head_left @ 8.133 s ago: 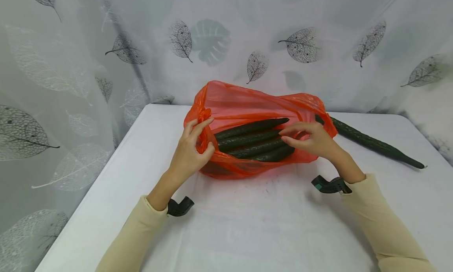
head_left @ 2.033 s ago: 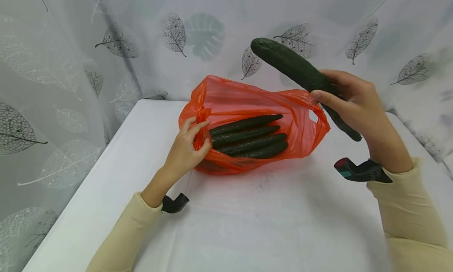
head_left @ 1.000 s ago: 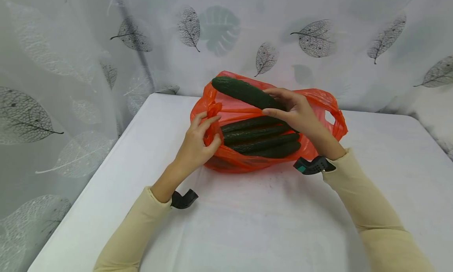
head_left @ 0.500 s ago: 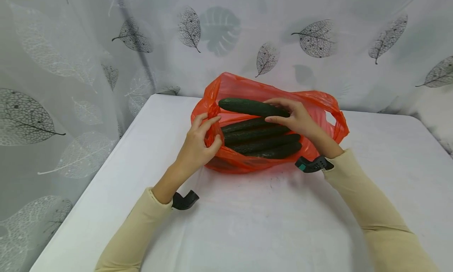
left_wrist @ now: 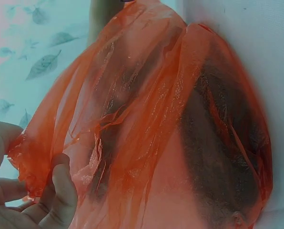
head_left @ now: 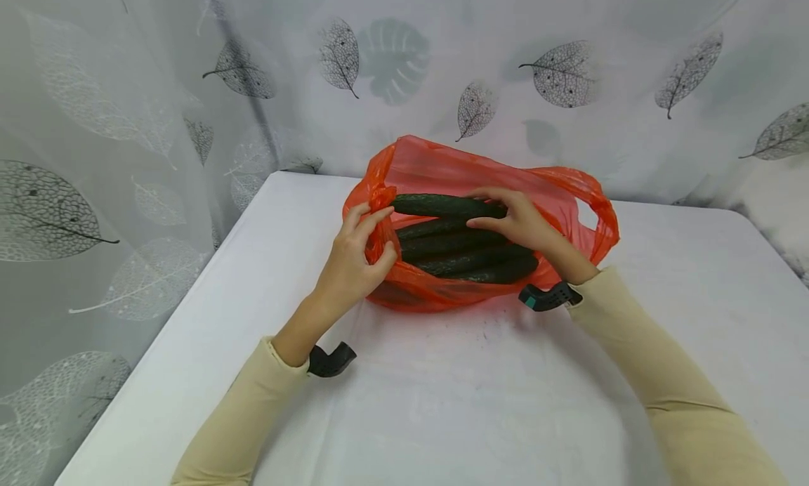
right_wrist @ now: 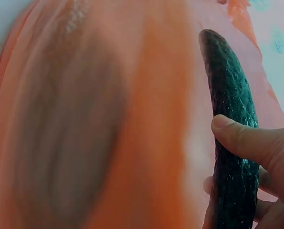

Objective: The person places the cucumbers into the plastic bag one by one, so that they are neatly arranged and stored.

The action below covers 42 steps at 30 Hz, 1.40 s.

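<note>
A red plastic bag (head_left: 436,298) lies on its side on the white table with its mouth toward me. My left hand (head_left: 354,258) pinches the bunched edge at the bag's left; in the left wrist view, thumb and fingers close on the gathered plastic (left_wrist: 35,167). Inside the bag, several dark green cucumbers (head_left: 464,265) lie side by side. My right hand (head_left: 521,222) grips one more cucumber (head_left: 436,205) behind them, within the mouth. In the right wrist view, thumb and fingers wrap this cucumber (right_wrist: 232,95), while blurred plastic covers the left half.
The bag's right handle loop (head_left: 597,215) stands up beside my right forearm. A white cloth covers the table (head_left: 442,402), and a leaf-printed curtain (head_left: 474,64) hangs behind its back edge. Each wrist wears a black camera mount (head_left: 331,359).
My right hand took the loose cucumber from the table's right, carried it left over the bag, and has lowered it behind the others. My left hand keeps holding the bag edge.
</note>
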{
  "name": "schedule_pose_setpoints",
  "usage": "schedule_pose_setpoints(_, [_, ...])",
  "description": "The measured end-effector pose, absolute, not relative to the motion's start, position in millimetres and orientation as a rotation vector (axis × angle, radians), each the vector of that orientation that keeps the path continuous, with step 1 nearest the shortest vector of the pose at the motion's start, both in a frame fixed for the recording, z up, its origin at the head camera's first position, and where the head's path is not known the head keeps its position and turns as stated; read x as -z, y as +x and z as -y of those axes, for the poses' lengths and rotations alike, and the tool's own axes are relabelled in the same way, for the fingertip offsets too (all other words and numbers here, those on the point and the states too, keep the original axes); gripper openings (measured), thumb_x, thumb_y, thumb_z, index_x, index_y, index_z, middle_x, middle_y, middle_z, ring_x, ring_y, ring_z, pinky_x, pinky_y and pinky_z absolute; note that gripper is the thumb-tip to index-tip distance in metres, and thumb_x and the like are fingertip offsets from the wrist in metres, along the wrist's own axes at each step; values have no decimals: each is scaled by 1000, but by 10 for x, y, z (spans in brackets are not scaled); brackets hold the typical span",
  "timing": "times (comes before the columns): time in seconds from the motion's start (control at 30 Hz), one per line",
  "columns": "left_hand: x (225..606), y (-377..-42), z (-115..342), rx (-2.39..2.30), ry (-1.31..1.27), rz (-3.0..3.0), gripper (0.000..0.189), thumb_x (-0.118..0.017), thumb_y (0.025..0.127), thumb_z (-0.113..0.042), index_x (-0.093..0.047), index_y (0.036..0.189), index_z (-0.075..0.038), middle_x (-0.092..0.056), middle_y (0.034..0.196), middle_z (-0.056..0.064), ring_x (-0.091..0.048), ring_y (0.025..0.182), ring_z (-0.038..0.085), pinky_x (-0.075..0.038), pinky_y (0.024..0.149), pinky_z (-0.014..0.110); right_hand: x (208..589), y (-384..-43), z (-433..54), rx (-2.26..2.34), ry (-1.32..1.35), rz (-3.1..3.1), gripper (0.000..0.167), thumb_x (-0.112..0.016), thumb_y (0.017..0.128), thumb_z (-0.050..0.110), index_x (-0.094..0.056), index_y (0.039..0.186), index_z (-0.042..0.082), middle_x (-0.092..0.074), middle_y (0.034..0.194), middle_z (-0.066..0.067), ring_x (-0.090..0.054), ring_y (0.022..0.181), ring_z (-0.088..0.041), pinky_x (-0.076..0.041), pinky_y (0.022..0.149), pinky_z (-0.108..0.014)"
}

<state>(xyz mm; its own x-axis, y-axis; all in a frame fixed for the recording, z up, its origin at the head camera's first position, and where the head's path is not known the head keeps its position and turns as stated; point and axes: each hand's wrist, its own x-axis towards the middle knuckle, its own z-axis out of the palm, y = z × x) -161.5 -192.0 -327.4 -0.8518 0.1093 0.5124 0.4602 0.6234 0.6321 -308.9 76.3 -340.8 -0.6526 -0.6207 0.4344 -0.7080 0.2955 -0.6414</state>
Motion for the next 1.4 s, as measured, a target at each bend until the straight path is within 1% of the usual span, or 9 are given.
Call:
schedule_pose_setpoints(0.1, [3277, -1609, 1922, 1116, -456, 2411, 48, -57, 87, -7, -54, 135, 3, -44, 135, 18, -53, 112, 31, -51, 95, 45, 3417, -3085, -700, -1325, 1270, 2438, 44, -73, 84, 3, -63, 126, 1, -63, 123, -16, -56, 110, -27, -44, 99, -46])
schedule_pose_setpoints(0.2, [3273, -1607, 1926, 1114, -462, 2400, 48, -57, 87, -7, -54, 135, 3, -44, 135, 18, -53, 111, 31, -52, 93, 45, 3399, -3096, -632, -1369, 1254, 2433, 44, -73, 84, 2, -61, 126, -1, -62, 125, -18, -56, 111, -30, -42, 101, -51])
schedule_pose_setpoints(0.33, [3264, -1608, 1932, 1104, -464, 2393, 49, -58, 87, -7, -54, 135, 2, -44, 136, 18, -54, 110, 31, -52, 92, 44, 3375, -3119, -552, -1375, 1269, 2428, 43, -73, 83, 2, -62, 124, -1, -63, 123, -19, -56, 113, -34, -42, 102, -51])
schedule_pose_setpoints(0.53, [3249, -1593, 1938, 1102, -460, 2402, 49, -59, 87, -6, -54, 135, 1, -44, 136, 18, -53, 114, 32, -51, 95, 45, 3454, -3162, -455, -1244, 1447, 2392, 39, -77, 79, 3, -66, 117, 0, -67, 113, -16, -60, 107, -31, -46, 98, -49])
schedule_pose_setpoints(0.77, [3241, -1591, 1938, 1091, -464, 2395, 50, -60, 86, -6, -54, 136, 0, -45, 135, 18, -52, 115, 32, -50, 98, 45, 3517, -3185, -325, -1115, 1589, 2436, 40, -77, 80, 3, -66, 118, -1, -67, 116, -15, -61, 104, -27, -49, 92, -46])
schedule_pose_setpoints(0.93, [3239, -1588, 1941, 1098, -455, 2397, 50, -60, 86, -5, -55, 135, 0, -45, 135, 17, -51, 116, 32, -49, 99, 45, 3510, -3242, -245, -1036, 1618, 2495, 40, -76, 81, 3, -65, 119, -2, -66, 116, -16, -60, 105, -28, -50, 91, -46])
schedule_pose_setpoints(1.1, [3237, -1585, 1942, 1089, -456, 2400, 50, -61, 85, -4, -55, 134, 2, -45, 134, 18, -52, 115, 32, -50, 97, 44, 3481, -3325, -197, -932, 1604, 2604, 39, -74, 83, 4, -65, 120, -2, -66, 118, -16, -61, 106, -28, -49, 93, -46])
schedule_pose_setpoints(1.4, [3235, -1582, 1948, 1073, -485, 2384, 49, -61, 85, -3, -55, 133, 3, -46, 133, 19, -53, 113, 32, -52, 94, 42, 3445, -3429, -111, -796, 1588, 2673, 38, -72, 86, 7, -64, 122, -3, -65, 119, -18, -61, 108, -32, -48, 94, -48])
